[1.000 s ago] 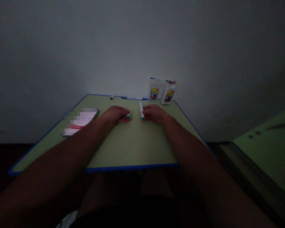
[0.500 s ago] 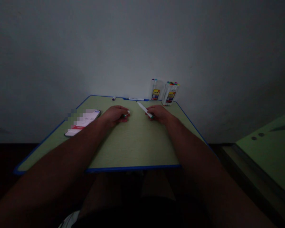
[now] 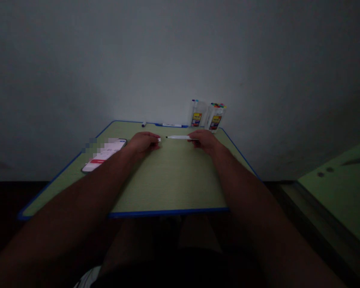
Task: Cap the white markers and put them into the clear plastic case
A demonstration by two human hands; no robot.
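Both my hands rest at the far middle of a green desk (image 3: pixel 168 184) with a blue rim. My right hand (image 3: pixel 205 141) is closed on one end of a white marker (image 3: pixel 178 137), which lies level with its dark tip pointing left. My left hand (image 3: pixel 144 142) is closed on a small white cap (image 3: pixel 159 140), whose end shows at my fingertips. The marker tip and the cap are a short gap apart.
A phone (image 3: pixel 103 154) with a lit screen lies at the desk's left. Two clear packs of coloured markers (image 3: pixel 214 117) stand against the wall at the back right. Another marker (image 3: pixel 171 125) and a small cap (image 3: pixel 143 125) lie along the back edge. A second green desk (image 3: pixel 342 180) is at the right.
My right hand swung the marker from pointing away to lying level, tip towards my left hand. Both hands moved a little farther from me. My left hand kept hold of the cap.
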